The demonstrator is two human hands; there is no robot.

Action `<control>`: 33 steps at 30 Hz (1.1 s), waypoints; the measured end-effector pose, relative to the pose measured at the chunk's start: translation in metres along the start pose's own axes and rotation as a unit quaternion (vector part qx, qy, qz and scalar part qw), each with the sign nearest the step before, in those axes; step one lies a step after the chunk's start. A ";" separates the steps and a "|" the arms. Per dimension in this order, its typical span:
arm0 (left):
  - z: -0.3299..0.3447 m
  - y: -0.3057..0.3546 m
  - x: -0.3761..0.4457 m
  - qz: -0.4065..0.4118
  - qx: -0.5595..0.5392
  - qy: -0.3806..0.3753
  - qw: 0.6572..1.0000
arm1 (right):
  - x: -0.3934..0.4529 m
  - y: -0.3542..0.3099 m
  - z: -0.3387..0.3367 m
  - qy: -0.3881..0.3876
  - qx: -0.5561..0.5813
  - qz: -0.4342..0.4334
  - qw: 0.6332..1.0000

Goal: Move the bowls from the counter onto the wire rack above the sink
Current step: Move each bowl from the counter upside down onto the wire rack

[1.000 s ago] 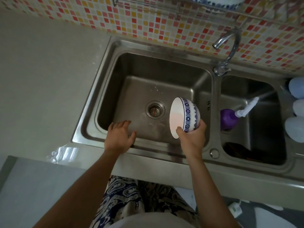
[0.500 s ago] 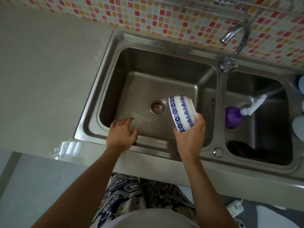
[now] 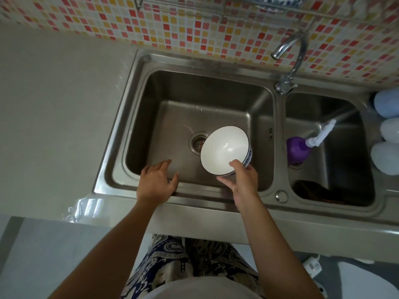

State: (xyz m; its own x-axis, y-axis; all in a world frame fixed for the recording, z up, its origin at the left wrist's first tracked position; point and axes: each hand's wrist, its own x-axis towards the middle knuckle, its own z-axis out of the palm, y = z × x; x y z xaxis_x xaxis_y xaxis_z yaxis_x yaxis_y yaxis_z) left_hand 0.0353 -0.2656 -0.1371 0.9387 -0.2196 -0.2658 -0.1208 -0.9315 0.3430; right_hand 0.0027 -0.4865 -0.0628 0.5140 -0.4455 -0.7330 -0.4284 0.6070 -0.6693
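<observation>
My right hand (image 3: 243,180) grips a white bowl with a blue pattern (image 3: 222,147) by its near rim, over the left basin of the steel sink (image 3: 129,117). The bowl's white inside faces up toward me. My left hand (image 3: 156,182) rests open on the sink's front edge, fingers spread, holding nothing. The wire rack (image 3: 216,11) runs along the tiled wall at the top edge, and another blue-patterned bowl (image 3: 274,0) sits in it, mostly cut off by the frame.
A curved tap (image 3: 289,52) stands between the two basins. A purple bottle (image 3: 299,151) with a white nozzle lies in the right basin. Three pale rounded objects (image 3: 388,130) line the right edge. A grey counter (image 3: 54,115) lies to the left.
My right hand has turned the bowl from its patterned side showing to its open white inside facing up. My left hand has stayed on the sink's edge.
</observation>
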 end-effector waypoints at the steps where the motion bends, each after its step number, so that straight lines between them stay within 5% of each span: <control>1: 0.000 0.000 0.000 -0.001 0.000 -0.002 1.000 | -0.001 -0.003 -0.001 -0.015 0.040 0.032 0.999; 12: -0.015 0.003 0.000 0.047 -0.017 -0.035 0.998 | -0.050 -0.040 0.000 -0.114 0.171 0.064 0.977; 16: -0.072 0.027 0.019 0.144 -0.028 0.084 0.986 | -0.076 -0.072 0.007 -0.181 0.176 0.031 0.967; 23: -0.234 0.108 0.071 0.274 -0.011 0.317 0.908 | -0.117 -0.141 0.015 -0.287 0.151 -0.069 0.944; 33: -0.297 0.177 0.135 0.225 0.115 0.247 0.935 | -0.141 -0.258 0.045 -0.240 0.075 -0.278 0.927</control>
State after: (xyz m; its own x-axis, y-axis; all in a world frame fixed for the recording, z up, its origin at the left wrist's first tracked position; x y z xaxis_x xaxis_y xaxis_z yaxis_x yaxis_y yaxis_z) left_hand 0.2361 -0.3741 0.1555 0.8036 -0.4972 0.3271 -0.5533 -0.8267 0.1026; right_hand 0.0743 -0.5507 0.2184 0.9111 -0.3950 -0.1178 0.0911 0.4717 -0.8771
